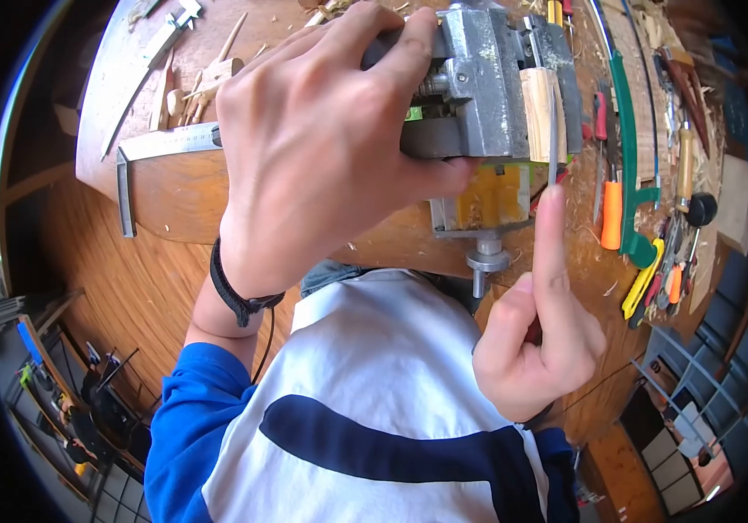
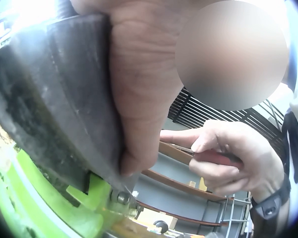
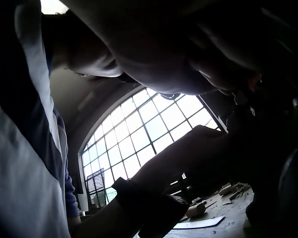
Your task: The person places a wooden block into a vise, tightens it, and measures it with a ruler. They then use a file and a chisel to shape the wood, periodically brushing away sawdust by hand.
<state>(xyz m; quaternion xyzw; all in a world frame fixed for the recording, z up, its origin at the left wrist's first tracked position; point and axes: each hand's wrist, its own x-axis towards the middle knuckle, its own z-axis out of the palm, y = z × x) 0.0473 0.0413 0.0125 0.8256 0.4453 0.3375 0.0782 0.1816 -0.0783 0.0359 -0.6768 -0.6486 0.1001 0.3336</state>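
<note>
A metal vise stands at the bench edge and clamps a pale piece of wood upright between its jaws. My left hand grips the vise body from the left, fingers over the top and thumb along the near side. In my right hand is a slim metal file, its index finger stretched along the tool. The file's red handle sits inside the curled fingers in the left wrist view. Its blade overlaps the wood's right side in the head view. Dark shadow covers the right hand in the right wrist view.
A square ruler, calipers and wooden pieces lie left on the bench. To the right are a green-framed saw, an orange-handled tool, a yellow cutter and several other tools. Wood shavings are scattered about.
</note>
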